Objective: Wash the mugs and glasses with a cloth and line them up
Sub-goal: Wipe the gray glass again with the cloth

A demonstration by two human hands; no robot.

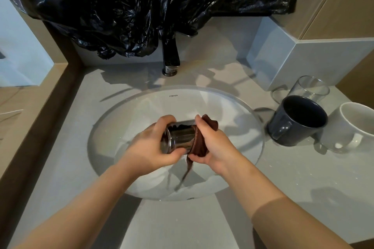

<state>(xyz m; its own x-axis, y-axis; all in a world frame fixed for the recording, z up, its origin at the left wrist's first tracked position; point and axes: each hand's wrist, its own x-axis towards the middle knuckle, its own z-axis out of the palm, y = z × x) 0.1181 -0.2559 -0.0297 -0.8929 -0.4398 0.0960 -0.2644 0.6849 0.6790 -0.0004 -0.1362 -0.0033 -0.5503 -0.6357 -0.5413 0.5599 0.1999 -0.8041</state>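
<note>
Both hands meet over the sink [162,105]: your left hand [148,148] grips a sideways glass [179,139], your right hand [214,143] clutches a brown cloth [211,123] round its mouth; dark mug [293,127], white mug [348,127], second glass [309,89] stand on the counter [303,178].

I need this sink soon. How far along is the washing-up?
Done for sure: nothing I can confirm. A clear glass, a dark mug and a white mug stand together on the counter right of the sink; washed or not, I cannot tell. In hand: the left hand holds a second glass sideways over the sink, the right hand grips a brown cloth at its mouth. Left: finish it, line all up.
</note>
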